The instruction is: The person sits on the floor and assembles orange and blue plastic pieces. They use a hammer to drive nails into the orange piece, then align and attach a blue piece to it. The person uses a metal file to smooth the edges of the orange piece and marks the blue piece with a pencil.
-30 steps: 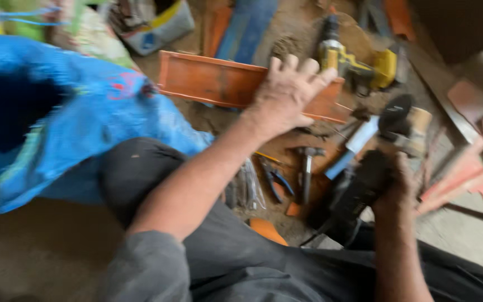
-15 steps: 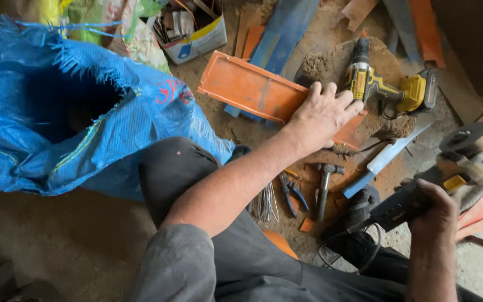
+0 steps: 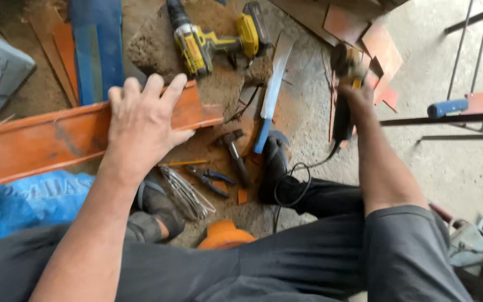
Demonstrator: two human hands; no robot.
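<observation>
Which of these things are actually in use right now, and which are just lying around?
In use:
left hand pressing on the orange channel
right hand gripping the angle grinder

Lying about:
yellow drill
hammer
pliers
wire bundle
knife
blue bag

A: What do you have under your left hand (image 3: 141,126)?
B: An orange metal channel (image 3: 46,140), long, lying flat on the floor, open side up.
A: And your right hand (image 3: 356,95)?
B: A dark angle grinder (image 3: 343,84), blurred, cord trailing back.
</observation>
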